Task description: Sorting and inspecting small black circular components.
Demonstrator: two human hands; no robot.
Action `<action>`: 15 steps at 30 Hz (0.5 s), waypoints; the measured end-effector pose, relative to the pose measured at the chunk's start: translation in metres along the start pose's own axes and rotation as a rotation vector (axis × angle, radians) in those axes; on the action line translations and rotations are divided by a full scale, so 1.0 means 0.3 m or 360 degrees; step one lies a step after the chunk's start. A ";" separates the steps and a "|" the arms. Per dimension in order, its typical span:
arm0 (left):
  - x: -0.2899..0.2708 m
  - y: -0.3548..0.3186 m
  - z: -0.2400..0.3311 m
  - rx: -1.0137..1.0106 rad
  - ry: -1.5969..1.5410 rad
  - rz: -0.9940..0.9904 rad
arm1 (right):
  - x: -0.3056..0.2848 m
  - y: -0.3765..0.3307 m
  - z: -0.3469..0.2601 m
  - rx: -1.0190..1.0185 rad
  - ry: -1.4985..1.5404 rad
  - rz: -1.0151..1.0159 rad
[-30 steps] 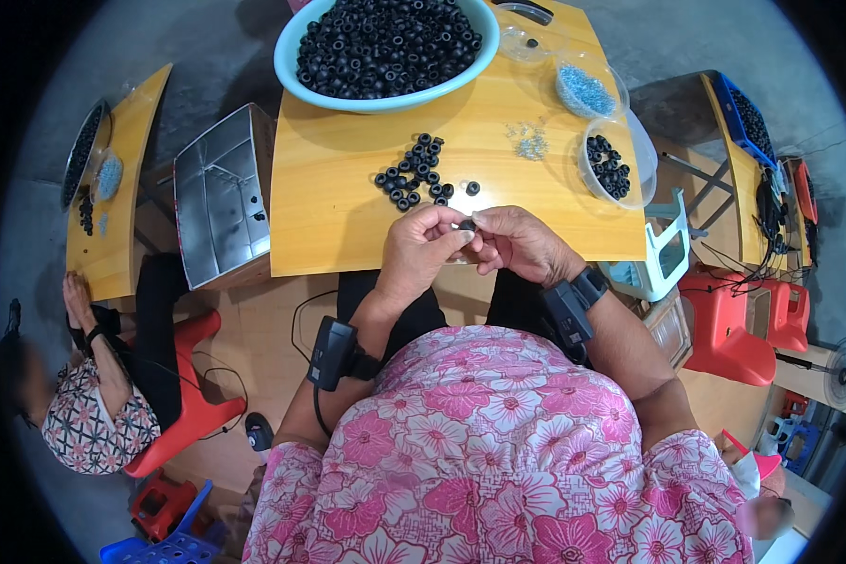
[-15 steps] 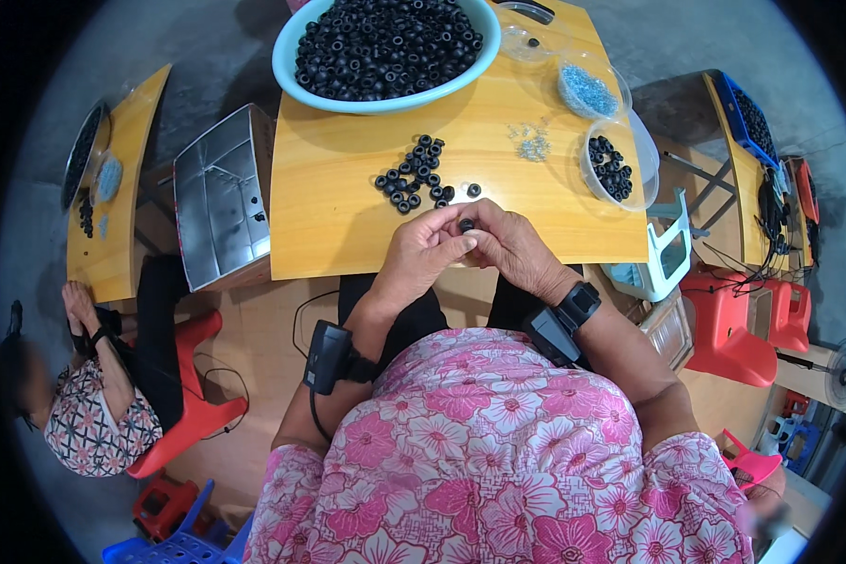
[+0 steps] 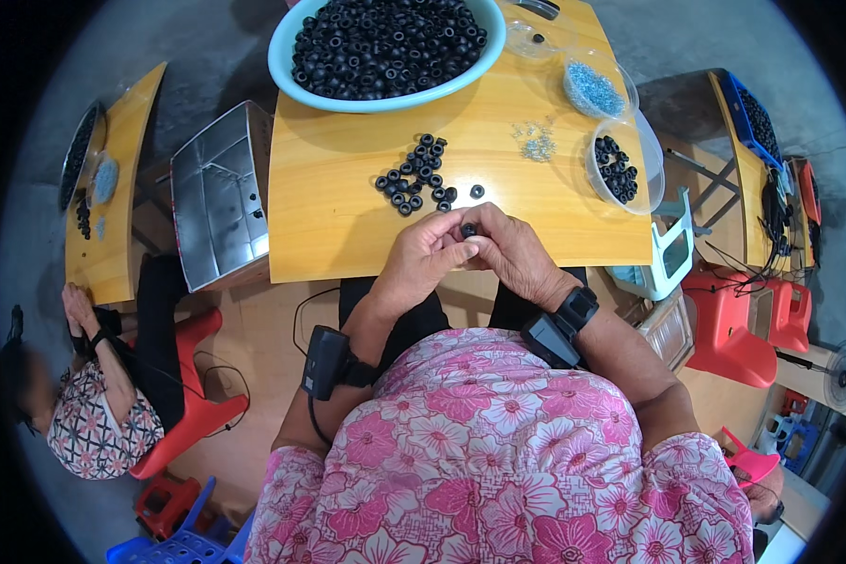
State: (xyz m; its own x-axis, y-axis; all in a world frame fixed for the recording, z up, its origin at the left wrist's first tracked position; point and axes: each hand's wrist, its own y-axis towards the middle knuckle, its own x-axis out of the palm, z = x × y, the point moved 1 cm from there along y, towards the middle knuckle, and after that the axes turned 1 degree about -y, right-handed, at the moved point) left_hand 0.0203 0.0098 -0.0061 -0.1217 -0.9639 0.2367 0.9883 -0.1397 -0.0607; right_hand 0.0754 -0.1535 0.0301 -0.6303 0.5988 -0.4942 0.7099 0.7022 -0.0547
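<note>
we see left hand [image 3: 421,256] and right hand [image 3: 509,252] pinching one small black rubber ring [image 3: 467,230] together at wooden table [image 3: 348,216] edge; loose ring pile [image 3: 418,183] near for reach | big light-blue bowl [image 3: 385,47] behind

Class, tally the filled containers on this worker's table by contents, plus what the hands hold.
Black rings: 2, light-blue basin and clear tub
Blue bits: 1, second clear tub
Held by left hand and right hand: 1 black ring
Total: 4

A wooden table [image 3: 348,216] fills the upper centre, bearing a light-blue basin [image 3: 287,66], loose black rings [image 3: 415,174], and two clear bowls [image 3: 583,66] at upper right.
</note>
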 end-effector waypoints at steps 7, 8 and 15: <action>0.005 -0.009 0.055 -0.0199 -0.0020 -0.0077 | 0.008 0.008 -0.004 -0.0048 -0.0036 0.0013; 0.004 -0.010 0.055 -0.0191 0.0023 -0.0075 | 0.011 0.010 0.000 -0.0047 -0.0038 0.0009; 0.009 -0.013 0.060 -0.0145 0.0020 -0.0056 | 0.020 -0.003 0.005 -0.0062 -0.0052 0.0063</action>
State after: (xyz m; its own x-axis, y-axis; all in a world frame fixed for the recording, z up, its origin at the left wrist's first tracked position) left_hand 0.0177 0.0118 0.0123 -0.1580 -0.9608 0.2280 0.9710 -0.1931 -0.1408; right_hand 0.0714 -0.1511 0.0257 -0.5911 0.6139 -0.5232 0.7209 0.6930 -0.0013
